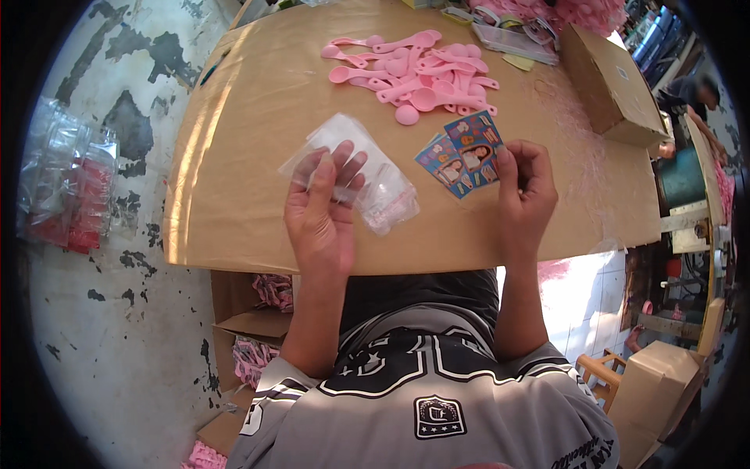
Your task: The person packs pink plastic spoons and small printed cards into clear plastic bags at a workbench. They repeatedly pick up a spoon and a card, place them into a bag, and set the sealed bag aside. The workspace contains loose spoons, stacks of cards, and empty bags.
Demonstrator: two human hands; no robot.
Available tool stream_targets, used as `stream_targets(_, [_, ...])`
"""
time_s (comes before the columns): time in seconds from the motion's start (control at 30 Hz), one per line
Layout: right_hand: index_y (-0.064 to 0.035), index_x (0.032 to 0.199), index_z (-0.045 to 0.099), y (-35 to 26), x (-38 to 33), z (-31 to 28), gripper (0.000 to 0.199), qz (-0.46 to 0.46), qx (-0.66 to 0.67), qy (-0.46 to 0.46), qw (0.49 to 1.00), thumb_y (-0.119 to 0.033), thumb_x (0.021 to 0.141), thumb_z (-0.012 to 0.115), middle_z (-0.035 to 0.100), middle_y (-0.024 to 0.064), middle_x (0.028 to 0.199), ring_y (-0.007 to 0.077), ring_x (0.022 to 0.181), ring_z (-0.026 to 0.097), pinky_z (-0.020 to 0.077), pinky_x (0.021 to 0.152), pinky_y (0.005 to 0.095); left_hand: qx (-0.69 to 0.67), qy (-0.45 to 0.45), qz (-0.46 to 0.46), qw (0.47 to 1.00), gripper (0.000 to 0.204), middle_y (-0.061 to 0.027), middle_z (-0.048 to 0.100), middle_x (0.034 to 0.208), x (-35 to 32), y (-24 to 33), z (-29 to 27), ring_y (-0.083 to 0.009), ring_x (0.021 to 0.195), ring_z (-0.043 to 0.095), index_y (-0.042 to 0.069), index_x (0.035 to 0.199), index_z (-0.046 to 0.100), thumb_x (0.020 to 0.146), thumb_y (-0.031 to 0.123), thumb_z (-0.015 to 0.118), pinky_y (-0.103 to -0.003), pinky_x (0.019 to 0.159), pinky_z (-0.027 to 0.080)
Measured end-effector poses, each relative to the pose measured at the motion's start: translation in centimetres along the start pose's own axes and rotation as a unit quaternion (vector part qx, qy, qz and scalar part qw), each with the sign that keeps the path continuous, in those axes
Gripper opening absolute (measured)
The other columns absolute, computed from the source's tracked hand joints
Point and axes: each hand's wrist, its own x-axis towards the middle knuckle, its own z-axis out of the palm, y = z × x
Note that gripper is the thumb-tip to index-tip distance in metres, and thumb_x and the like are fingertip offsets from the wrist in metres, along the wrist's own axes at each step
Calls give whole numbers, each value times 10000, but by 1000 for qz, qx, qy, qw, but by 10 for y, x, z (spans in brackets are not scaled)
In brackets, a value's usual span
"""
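Observation:
My left hand (322,223) is closed with a clear plastic bag (341,133) between thumb and fingers, over the near middle of the table. Just right of that hand, more clear bags (388,207) lie in a loose stack on the brown tabletop. My right hand (529,191) pinches a small blue printed card (474,144) by its right edge. Similar cards (442,167) show partly behind it; I cannot tell whether they are held or lie on the table. Beyond both hands is a heap of pink plastic spoons (426,74), some with round ends.
A cardboard box (613,86) stands along the table's right side. Behind the spoons are a clear plastic case (516,39) and tape rolls. A pen (209,73) lies near the left edge. Opened boxes (254,322) with pink contents stand below. Another person (691,98) is at far right.

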Motion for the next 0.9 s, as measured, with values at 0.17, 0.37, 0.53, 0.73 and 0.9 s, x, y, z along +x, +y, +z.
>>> stream_targets(0.17, [-20, 1175, 661, -21, -19, 5, 139, 136, 186, -133, 964, -127, 1095, 696, 722, 12, 950, 31, 763, 622, 456, 589, 208, -38, 11, -21, 999, 293, -197, 723, 1371, 15, -13, 20, -282, 1172, 754, 35, 1359, 627, 1085, 111, 697, -393, 994, 633])
stream_targets(0.37, [8, 1219, 647, -18, -24, 24, 179, 129, 254, -156, 946, -87, 1079, 706, 734, 45, 964, 51, 728, 638, 489, 590, 217, -53, -23, -50, 997, 307, -228, 689, 1398, 12, -23, 31, -279, 1219, 725, 14, 1382, 599, 1096, 100, 672, -442, 1035, 633])
stream_targets(0.53, [20, 1187, 693, -21, -24, 21, 146, 128, 193, -160, 960, -72, 1074, 709, 720, 26, 937, 47, 722, 633, 493, 603, 218, -69, -48, -81, 993, 310, -222, 698, 1387, 8, -24, 26, -272, 1178, 742, 14, 1370, 605, 1086, 104, 691, -438, 1025, 638])
stream_targets(0.73, [30, 1173, 711, -16, -17, 0, 149, 127, 165, -143, 968, -79, 1071, 708, 707, 13, 911, 30, 679, 609, 472, 570, 210, 10, 18, -24, 999, 335, -196, 702, 1402, 11, -28, 20, -276, 1211, 739, 36, 1412, 578, 1104, 134, 665, -435, 999, 645])
stream_targets(0.9, [33, 1204, 667, -22, -25, 7, 167, 122, 212, -130, 961, -79, 1081, 691, 705, 53, 909, 88, 707, 669, 544, 598, 237, -32, 2, -33, 999, 389, -213, 713, 1366, 8, -27, 26, -288, 1187, 744, 35, 1436, 560, 1090, 145, 700, -404, 994, 624])
